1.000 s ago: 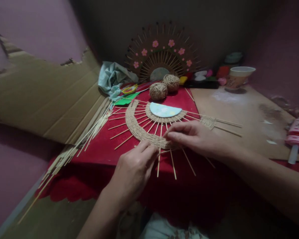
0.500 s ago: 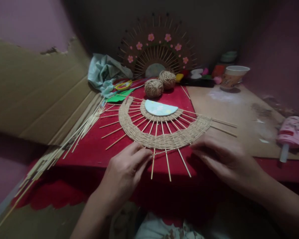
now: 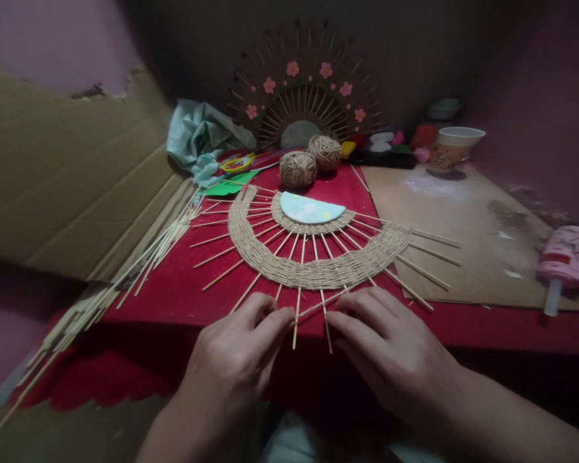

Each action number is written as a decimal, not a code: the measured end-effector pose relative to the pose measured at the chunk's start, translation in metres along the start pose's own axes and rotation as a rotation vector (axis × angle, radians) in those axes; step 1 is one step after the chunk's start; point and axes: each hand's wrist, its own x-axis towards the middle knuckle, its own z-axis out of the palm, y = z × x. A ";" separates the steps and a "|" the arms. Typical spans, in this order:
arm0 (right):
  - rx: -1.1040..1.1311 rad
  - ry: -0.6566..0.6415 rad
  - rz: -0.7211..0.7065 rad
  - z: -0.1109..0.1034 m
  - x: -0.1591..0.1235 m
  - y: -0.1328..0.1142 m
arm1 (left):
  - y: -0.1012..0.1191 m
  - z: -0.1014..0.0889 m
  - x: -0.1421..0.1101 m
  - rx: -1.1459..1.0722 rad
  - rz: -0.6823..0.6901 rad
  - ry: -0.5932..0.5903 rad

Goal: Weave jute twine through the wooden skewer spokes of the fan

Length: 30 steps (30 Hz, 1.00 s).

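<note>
A half-round woven fan [image 3: 313, 275] lies on the red cloth, its thin wooden sticks spreading out like rays. At its centre sits a light blue half-disc [image 3: 311, 209] with a woven border. My left hand [image 3: 241, 344] is closed in a pinch on a strand of twine [image 3: 311, 311], beside a stick below the woven band. My right hand [image 3: 390, 347] is closed too, its fingertips at the neighbouring stick with the twine running to them. The strand slants across the sticks between both hands. The right fingers partly hide the lower right sticks.
Two twine balls [image 3: 298, 169] sit behind the fan. Loose sticks [image 3: 159, 247] lie left, near cardboard [image 3: 77, 186]. Yellow-handled scissors [image 3: 238, 163] and a crumpled cloth [image 3: 193, 135] are at back left. A flowered fan [image 3: 309, 87] stands behind; a paper cup [image 3: 451, 151] and pink glue gun [image 3: 567, 257] are right.
My right hand has moved left and closer to my left hand, uncovering sticks at the fan's right. My left hand has come slightly lower, and the twine now slants up to the right.
</note>
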 end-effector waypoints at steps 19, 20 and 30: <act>-0.132 -0.025 -0.038 0.004 -0.004 0.008 | 0.039 0.011 -0.013 -0.086 -0.041 0.124; -0.128 -0.017 -0.040 0.005 -0.004 0.008 | 0.042 0.013 -0.014 -0.109 -0.042 0.117; -0.052 -0.024 -0.034 0.001 -0.004 0.011 | 0.054 0.035 -0.026 -0.042 0.031 0.119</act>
